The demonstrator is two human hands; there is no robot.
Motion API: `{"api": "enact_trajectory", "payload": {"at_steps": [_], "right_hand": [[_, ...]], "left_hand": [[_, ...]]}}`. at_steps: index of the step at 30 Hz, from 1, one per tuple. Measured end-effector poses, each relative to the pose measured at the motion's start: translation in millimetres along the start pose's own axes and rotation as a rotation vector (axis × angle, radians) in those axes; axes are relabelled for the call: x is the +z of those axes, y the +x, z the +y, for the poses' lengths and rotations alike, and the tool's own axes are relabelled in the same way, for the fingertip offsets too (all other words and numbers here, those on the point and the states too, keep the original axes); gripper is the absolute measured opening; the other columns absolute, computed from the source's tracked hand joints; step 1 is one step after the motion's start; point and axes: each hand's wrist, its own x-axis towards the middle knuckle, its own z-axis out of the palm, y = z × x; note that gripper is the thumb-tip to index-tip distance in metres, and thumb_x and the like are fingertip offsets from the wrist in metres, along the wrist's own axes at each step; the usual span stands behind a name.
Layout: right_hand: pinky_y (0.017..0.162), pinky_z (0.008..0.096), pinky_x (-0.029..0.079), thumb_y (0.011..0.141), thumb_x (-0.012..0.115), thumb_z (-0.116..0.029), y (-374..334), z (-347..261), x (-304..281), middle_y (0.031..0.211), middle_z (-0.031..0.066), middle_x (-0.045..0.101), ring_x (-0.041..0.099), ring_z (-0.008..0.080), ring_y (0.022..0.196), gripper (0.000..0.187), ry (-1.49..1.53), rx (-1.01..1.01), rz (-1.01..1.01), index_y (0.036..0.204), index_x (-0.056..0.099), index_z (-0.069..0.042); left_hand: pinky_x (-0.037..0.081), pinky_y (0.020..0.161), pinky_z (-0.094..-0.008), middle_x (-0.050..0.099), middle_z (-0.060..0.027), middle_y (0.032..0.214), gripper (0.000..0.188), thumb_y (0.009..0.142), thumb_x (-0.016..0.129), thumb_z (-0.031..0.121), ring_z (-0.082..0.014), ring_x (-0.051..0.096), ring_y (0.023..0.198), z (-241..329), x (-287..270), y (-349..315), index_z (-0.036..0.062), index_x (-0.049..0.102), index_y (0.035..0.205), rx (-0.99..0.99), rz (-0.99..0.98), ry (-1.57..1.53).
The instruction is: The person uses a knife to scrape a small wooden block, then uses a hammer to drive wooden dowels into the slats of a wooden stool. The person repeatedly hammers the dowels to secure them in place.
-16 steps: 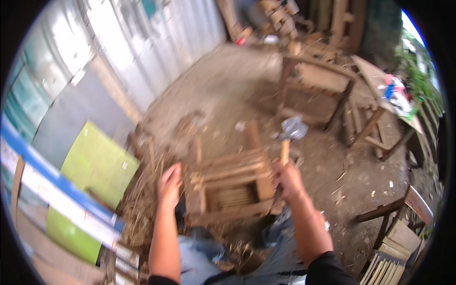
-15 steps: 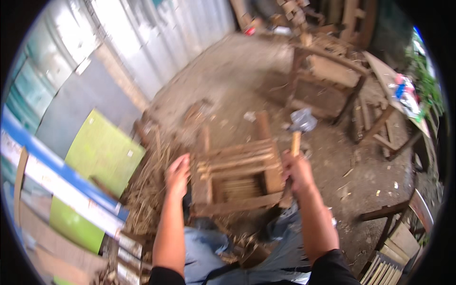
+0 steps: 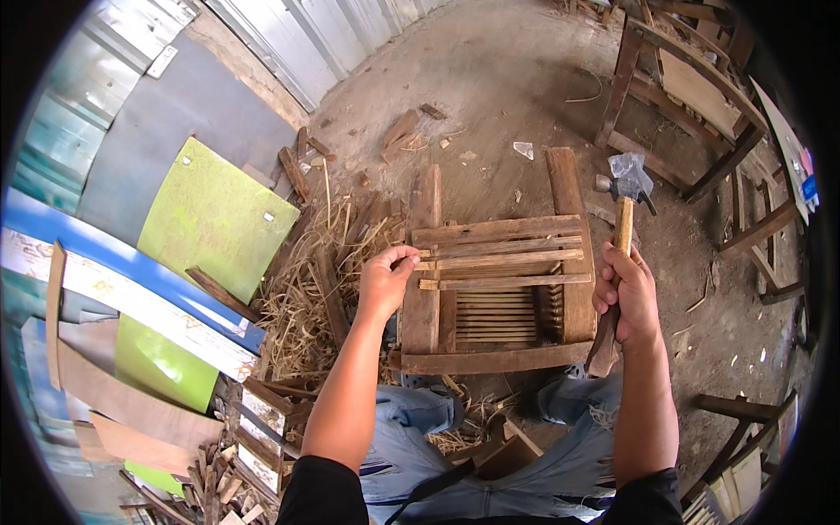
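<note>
with your left fingers (image 3: 404,255) pinching a thin wooden slat (image 3: 503,260) and your right fingers (image 3: 604,291) wrapped around the hammer (image 3: 624,220), best steady the slat flat against the wooden frame (image 3: 578,306).

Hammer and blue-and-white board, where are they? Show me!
Hammer (image 3: 624,220): head view, on the upper part of its wooden handle.
Blue-and-white board (image 3: 131,275): head view, on its blue stripe.

We see thin wooden slats (image 3: 507,261) lying across a worn brown frame (image 3: 499,360), a hammer (image 3: 624,220) (wooden-handled, metal-headed) just to its right.
</note>
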Motion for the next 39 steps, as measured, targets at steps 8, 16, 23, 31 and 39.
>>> {"api": "enact_trajectory", "payload": {"at_steps": [8,16,23,31,39], "right_hand": [[0.04,0.0256,0.036,0.096,0.057,-0.016,-2,1,0,0.072,-0.0014,0.047,0.039,0.0067,0.045,0.012,0.002,-0.015,-0.008,0.103,0.051,-0.009],[0.04,0.0254,0.037,0.096,0.057,-0.016,-5,0,0,0.073,-0.0014,0.048,0.04,0.0065,0.045,0.013,0.026,-0.011,0.0,0.104,0.051,-0.008],[0.039,0.0256,0.037,0.096,0.057,-0.015,-4,0,1,0.073,-0.0012,0.048,0.04,0.0066,0.045,0.013,0.013,-0.009,0.008,0.105,0.051,-0.008],[0.04,0.0262,0.038,0.095,0.059,-0.015,-4,0,0,0.073,-0.0008,0.048,0.041,0.0073,0.046,0.014,0.03,-0.022,-0.011,0.103,0.051,-0.008],[0.039,0.0269,0.038,0.094,0.059,-0.014,-6,1,0,0.073,0.0005,0.049,0.042,0.0082,0.045,0.014,0.042,-0.019,-0.001,0.102,0.051,-0.007]], "left_hand": [[0.049,0.087,-0.0321,0.072,-0.007,0.102,0.024,0.096,0.066,0.023,-0.0132,0.064,0.094,-9,4,-4,0.0042,0.068,0.11,0.032,0.027,0.122],[0.046,0.089,-0.0278,0.067,-0.0016,0.098,0.019,0.097,0.065,0.019,-0.0094,0.057,0.094,-7,7,-6,0.0026,0.067,0.106,0.039,0.021,0.073],[0.05,0.085,-0.0356,0.067,-0.0107,0.104,0.022,0.098,0.063,0.019,-0.0207,0.064,0.093,-9,10,-9,0.001,0.065,0.11,0.153,0.038,0.168],[0.05,0.084,-0.0422,0.061,-0.0132,0.106,0.021,0.099,0.06,0.02,-0.0298,0.061,0.097,-12,11,-12,0.0022,0.064,0.11,0.298,0.062,0.271],[0.049,0.082,-0.0352,0.063,-0.0113,0.103,0.02,0.097,0.063,0.019,-0.0252,0.063,0.093,-17,16,-12,0.0011,0.065,0.106,0.343,0.132,0.296]]}}
